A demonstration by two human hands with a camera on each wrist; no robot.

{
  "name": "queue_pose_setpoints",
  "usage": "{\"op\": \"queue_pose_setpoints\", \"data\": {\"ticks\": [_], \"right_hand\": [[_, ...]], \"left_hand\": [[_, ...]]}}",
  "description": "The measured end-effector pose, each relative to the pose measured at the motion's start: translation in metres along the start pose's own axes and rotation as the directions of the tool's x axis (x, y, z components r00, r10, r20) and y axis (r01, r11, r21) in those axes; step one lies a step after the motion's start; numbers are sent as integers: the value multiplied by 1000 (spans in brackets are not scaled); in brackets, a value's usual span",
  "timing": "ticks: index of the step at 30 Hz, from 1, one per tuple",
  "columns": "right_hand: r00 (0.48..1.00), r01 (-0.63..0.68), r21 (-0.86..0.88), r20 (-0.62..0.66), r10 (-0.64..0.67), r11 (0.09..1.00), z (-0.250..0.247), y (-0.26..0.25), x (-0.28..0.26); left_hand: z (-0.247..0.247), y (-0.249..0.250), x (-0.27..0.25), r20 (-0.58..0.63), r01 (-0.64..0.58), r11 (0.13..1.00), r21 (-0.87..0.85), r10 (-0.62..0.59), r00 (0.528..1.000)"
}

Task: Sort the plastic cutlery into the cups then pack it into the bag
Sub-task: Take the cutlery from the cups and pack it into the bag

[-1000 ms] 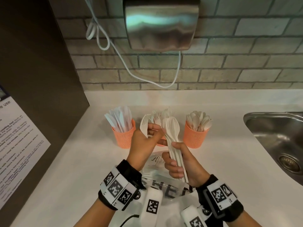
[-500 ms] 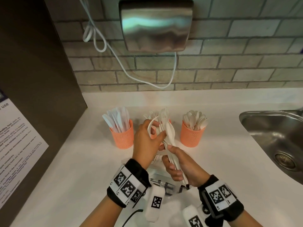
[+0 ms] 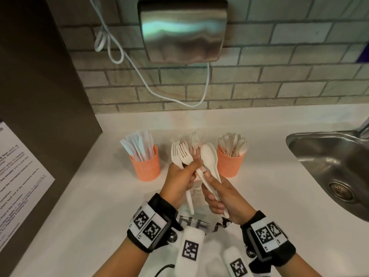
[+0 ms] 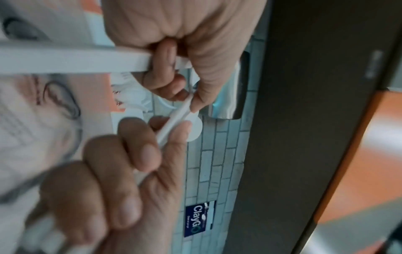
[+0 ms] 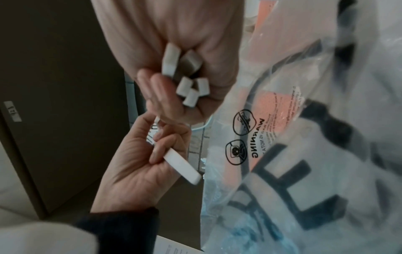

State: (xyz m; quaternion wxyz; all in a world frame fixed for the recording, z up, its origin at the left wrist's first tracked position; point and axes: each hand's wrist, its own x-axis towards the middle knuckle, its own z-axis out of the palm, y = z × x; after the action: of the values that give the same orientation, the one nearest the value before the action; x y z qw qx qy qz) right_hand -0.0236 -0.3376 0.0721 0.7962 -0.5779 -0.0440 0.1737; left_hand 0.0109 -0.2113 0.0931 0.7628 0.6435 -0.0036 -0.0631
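Observation:
My left hand (image 3: 187, 170) grips a few white plastic forks (image 3: 182, 153) by their handles, tines up. Beside it, my right hand (image 3: 211, 188) holds a bundle of white spoons (image 3: 208, 157), bowls up. In the right wrist view several spoon handle ends (image 5: 187, 86) stick out of my right fist, and the fork handle (image 5: 182, 165) lies in my left hand (image 5: 141, 163). Both hands hover over a clear plastic bag (image 3: 201, 223) with black lettering. Behind stand three orange cups: knives (image 3: 146, 166) on the left, forks (image 3: 194, 139) in the middle one, mostly hidden, spoons (image 3: 229, 164) on the right.
The white counter (image 3: 89, 206) meets a dark cabinet side (image 3: 40, 96) on the left and a steel sink (image 3: 335, 172) on the right. A steel hand dryer (image 3: 182, 31) with a white cord (image 3: 151, 86) hangs on the brick wall behind.
My left hand went in to the bundle in my right hand and has drawn forks out to the left. The spoons stay in my right hand.

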Motion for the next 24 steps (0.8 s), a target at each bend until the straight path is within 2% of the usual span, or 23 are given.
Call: {"op": "queue_pose_setpoints", "data": {"ticks": [2, 4, 7, 9, 11, 13, 15, 20, 24], "right_hand": [[1000, 10, -52, -5, -11, 999, 1, 0, 0], [1000, 8, -96, -18, -10, 995, 1, 0, -1], [998, -2, -159, -61, -7, 987, 0, 1, -2], [994, -2, -187, -107, -18, 982, -2, 1, -4], [988, -3, -202, -150, -28, 979, -6, 0, -6], [981, -3, -219, -192, -40, 976, -13, -1, -8], [971, 0, -227, -233, -55, 974, -20, -2, -11], [956, 25, -250, -276, -96, 968, -31, -7, -14], [944, 26, -289, -307, -118, 957, -38, -10, -15]], "left_hand": [[1, 0, 0, 42, 96, 992, -83, -93, 995], [1, 1, 1, 76, 148, 985, -90, -142, 987], [0, 2, 4, 98, 179, 983, -36, -174, 980], [-2, 5, 7, 95, 179, 981, 68, -185, 978], [-5, 15, 12, 83, 89, 960, 265, -115, 990], [-9, 30, 24, 74, -44, 906, 421, 14, 997], [-16, 46, 42, 63, -121, 874, 470, 104, 993], [-29, 68, 95, 4, -240, 856, 458, 268, 963], [-21, 53, 120, 56, -244, 709, 662, 278, 959]]}}
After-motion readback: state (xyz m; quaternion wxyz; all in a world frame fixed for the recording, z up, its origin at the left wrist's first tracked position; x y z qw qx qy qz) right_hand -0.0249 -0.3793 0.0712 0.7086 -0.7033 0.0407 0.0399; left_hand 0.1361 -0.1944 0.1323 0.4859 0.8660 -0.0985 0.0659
